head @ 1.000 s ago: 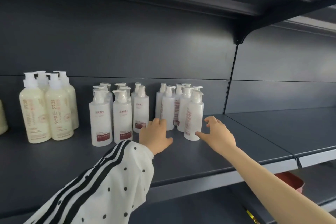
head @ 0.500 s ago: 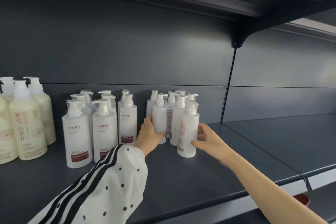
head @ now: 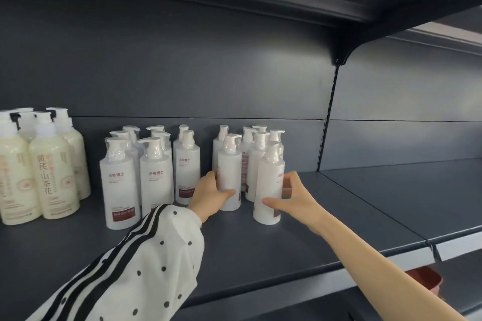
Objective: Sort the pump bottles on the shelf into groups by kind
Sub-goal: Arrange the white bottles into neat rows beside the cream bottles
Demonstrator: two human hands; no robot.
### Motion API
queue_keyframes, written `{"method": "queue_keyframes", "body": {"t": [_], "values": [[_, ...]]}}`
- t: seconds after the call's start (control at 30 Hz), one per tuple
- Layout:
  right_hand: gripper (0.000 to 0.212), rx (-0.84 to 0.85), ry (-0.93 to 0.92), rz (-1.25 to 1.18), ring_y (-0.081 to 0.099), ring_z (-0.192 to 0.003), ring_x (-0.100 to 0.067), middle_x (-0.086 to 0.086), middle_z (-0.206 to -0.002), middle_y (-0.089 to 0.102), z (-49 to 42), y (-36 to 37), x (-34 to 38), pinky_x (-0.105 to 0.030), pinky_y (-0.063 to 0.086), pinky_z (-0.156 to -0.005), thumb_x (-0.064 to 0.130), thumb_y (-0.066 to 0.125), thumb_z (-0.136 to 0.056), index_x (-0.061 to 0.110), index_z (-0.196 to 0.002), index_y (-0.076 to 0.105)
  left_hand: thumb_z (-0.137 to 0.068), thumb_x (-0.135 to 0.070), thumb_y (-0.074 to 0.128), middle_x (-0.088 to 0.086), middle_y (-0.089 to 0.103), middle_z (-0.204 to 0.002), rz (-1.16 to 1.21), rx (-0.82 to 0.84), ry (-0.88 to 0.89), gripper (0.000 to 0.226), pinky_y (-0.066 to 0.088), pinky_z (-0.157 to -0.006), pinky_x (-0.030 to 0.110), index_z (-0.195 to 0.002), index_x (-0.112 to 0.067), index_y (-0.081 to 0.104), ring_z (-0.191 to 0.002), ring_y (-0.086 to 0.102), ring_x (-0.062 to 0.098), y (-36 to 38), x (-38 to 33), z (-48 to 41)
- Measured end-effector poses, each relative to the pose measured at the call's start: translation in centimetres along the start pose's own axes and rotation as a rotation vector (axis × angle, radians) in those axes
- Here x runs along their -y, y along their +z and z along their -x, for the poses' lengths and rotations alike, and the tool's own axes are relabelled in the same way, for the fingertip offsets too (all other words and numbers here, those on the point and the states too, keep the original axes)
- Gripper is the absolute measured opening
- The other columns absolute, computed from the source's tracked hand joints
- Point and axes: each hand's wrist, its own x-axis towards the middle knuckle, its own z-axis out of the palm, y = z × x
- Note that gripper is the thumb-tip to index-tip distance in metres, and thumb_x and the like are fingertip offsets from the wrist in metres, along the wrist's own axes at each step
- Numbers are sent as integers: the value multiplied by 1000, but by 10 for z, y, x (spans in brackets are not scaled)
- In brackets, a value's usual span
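On the shelf [head: 287, 247], the left hand [head: 210, 194] grasps a slim pump bottle [head: 230, 174] while the right hand [head: 297, 197] wraps the front bottle [head: 268, 180], at 4 o'clock from it; low grips and straight lifts should spare the cluster [head: 257, 156] at 12 o'clock

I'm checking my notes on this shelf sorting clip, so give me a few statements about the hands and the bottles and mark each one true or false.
1. The left hand grips a white pump bottle. True.
2. The right hand rests flat on the shelf. False: it grips the front white bottle.
3. The cream bottles stand to the right of the white ones. False: they stand at the far left.
4. Both gripped bottles are upright. True.
5. The left arm wears a dotted sleeve with black stripes. True.
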Motion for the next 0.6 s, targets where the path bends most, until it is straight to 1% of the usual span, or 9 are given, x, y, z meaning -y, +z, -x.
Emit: {"method": "queue_keyframes", "body": {"t": [0.07,0.13,0.2,0.27,0.3,0.37,0.43,0.5,0.6], "values": [[52,-5,5,-50,63,-99,-14,3,-118,56,7,6,0,-20,53,-61,18,78,-78,21,-109,37,-83,-18,71,2,56,-108,-16,11,9,36,40,-80,26,-111,-9,50,-101,55,19,-7,0,11],[52,-3,13,-67,65,-98,-17,3,-120,58,13,11,1,-19,53,-62,15,76,-79,24,-109,35,-83,-18,70,3,58,-112,-22,27,23,38,41,-81,26,-114,-8,51,-100,54,18,-15,0,23],[51,0,19,-64,65,-100,-18,2,-121,59,19,14,3,-20,52,-69,15,74,-79,29,-108,35,-83,-18,70,3,58,-115,-26,36,27,41,42,-84,27,-118,-7,51,-102,55,18,-24,2,34],[53,-1,25,-53,64,-102,-18,1,-121,59,24,17,5,-24,51,-75,17,76,-77,32,-108,35,-83,-19,69,1,57,-114,-27,37,22,43,43,-85,28,-120,-8,51,-102,55,18,-34,2,47],[55,1,22,-45,64,-103,-17,2,-120,59,28,20,8,-25,51,-76,18,77,-76,31,-109,35,-83,-20,69,1,57,-115,-27,38,21,44,44,-87,29,-121,-9,50,-103,56,18,-38,3,53],[59,-7,9,-12,61,-101,-11,5,-116,56,34,27,15,-21,49,-73,21,79,-75,29,-115,36,-84,-21,69,-1,56,-116,-22,36,18,46,45,-90,31,-123,-10,49,-105,56,18,-46,5,63],[61,-45,-2,27,58,-95,-6,11,-110,54,40,38,23,-18,45,-70,24,81,-74,28,-117,38,-84,-21,69,-3,55,-114,-21,26,10,45,43,-88,28,-123,-11,50,-105,54,16,-55,6,73],[60,-100,-14,49,57,-92,-7,12,-107,54,45,50,28,-20,45,-73,28,82,-73,29,-116,40,-84,-20,69,-1,58,-117,-8,20,13,43,43,-90,29,-122,-11,51,-107,56,18,-61,9,81],[63,-161,-21,54,58,-99,-14,7,-111,57,48,67,31,-28,48,-81,33,83,-69,26,-118,44,-85,-17,68,-2,57,-119,17,15,17,44,42,-95,29,-125,-13,50,-111,54,17,-71,10,92]]}}
